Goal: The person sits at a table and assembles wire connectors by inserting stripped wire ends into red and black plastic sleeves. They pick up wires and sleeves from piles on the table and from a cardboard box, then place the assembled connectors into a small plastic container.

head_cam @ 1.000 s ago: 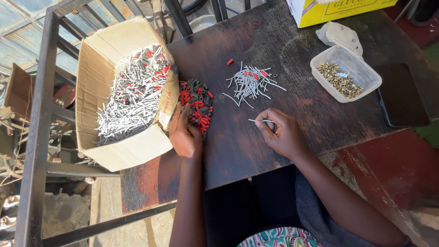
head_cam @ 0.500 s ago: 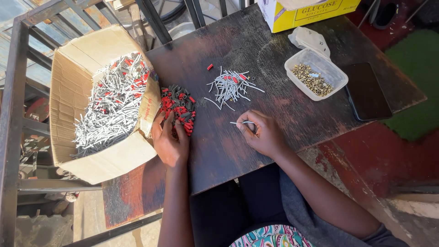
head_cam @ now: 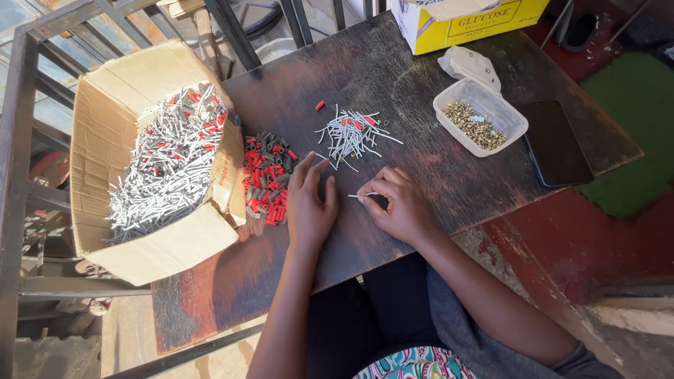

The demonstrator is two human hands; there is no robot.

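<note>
Near the front edge of the dark wooden table (head_cam: 393, 91), the right hand (head_cam: 399, 205) pinches a thin metal pin (head_cam: 359, 196) between thumb and fingertips, the pin lying level and pointing left. It looks light, stiff and smooth, likely to slip, so a hold near its middle with the fingertips suits it best. The left hand (head_cam: 309, 203) rests flat on the table just beside it, fingers spread and holding nothing, its fingertips reaching toward the pile of red and grey plastic sleeves (head_cam: 268, 179) at the table's left edge. Those sleeves are small and light and would scatter at a nudge. Behind the right hand, toward the middle, lies a loose heap of more pins (head_cam: 352, 132), some apparently already sleeved in red. A cardboard box (head_cam: 140, 260) full of finished pieces overhangs the left edge. Toward the right edge stand a clear plastic tub of brass bits (head_cam: 480, 115) and a dark phone (head_cam: 559, 142); a yellow carton (head_cam: 477, 21) sits at the far edge.
</note>
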